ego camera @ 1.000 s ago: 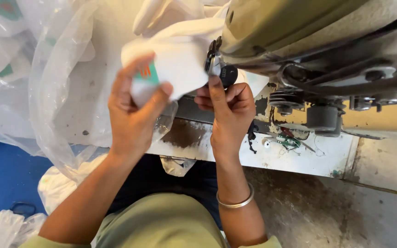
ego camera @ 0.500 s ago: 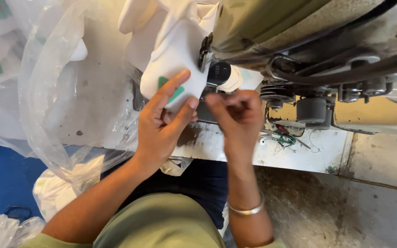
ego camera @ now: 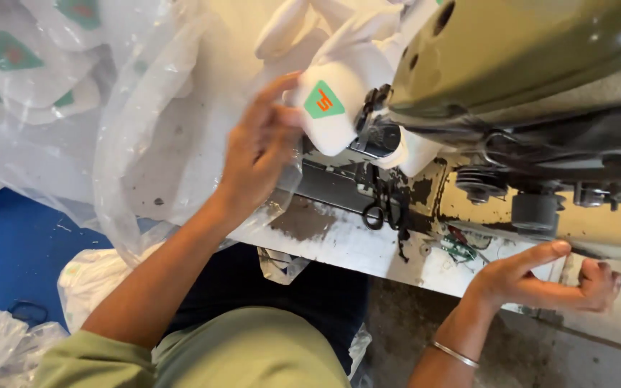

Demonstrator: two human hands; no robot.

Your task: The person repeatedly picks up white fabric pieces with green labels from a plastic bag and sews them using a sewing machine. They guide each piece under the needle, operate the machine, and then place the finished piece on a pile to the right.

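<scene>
The sewing machine (ego camera: 526, 65) runs off the top and right edges, its needle is hidden behind the white cloth piece (ego camera: 339, 108), and the left hand (ego camera: 256, 154) is motion-blurred.

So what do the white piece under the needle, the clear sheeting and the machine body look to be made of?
White piece in the left hand: soft fabric, matte, folding in rounded creases, with a green patch. Clear sheeting: thin plastic film, glossy and see-through, crinkled. Machine body: probably painted metal, olive with a smooth sheen. The right hand rests at the table edge, whose pale surface looks worn and stained.
</scene>
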